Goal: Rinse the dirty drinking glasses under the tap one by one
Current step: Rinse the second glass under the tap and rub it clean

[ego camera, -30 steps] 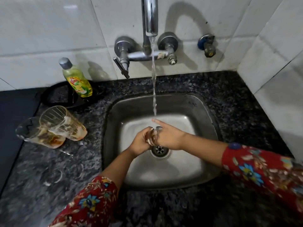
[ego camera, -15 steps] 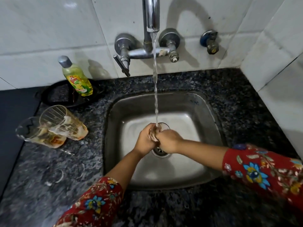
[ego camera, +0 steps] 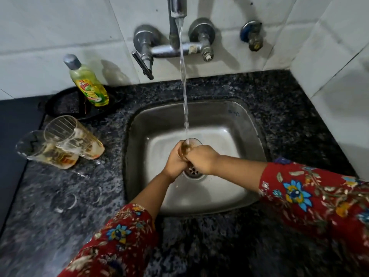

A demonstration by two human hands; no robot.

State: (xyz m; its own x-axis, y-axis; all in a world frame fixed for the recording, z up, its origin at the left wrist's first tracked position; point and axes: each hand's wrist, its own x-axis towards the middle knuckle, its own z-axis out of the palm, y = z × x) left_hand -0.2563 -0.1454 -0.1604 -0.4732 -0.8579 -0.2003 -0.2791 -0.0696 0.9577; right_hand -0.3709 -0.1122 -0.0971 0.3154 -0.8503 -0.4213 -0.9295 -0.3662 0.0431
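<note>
Now the right hand (ego camera: 201, 159) has curled round the glass (ego camera: 191, 143), left hand (ego camera: 175, 163) gripping it too, mouth up so the tap (ego camera: 177, 7) stream lands inside.

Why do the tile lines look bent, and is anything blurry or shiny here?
Head view: the wide lens bends the wall tiles at the edges; the tap throws a curved shadow on them; the sink floor glares white; the left sleeve at the bottom edge looks blurred.

Left hand (ego camera: 173, 164) and right hand (ego camera: 202, 161) bare, forearms uncovered. Left sleeve (ego camera: 119, 237) and right sleeve (ego camera: 317, 198) deep red, printed with blue and yellow flowers and pale leaves.
</note>
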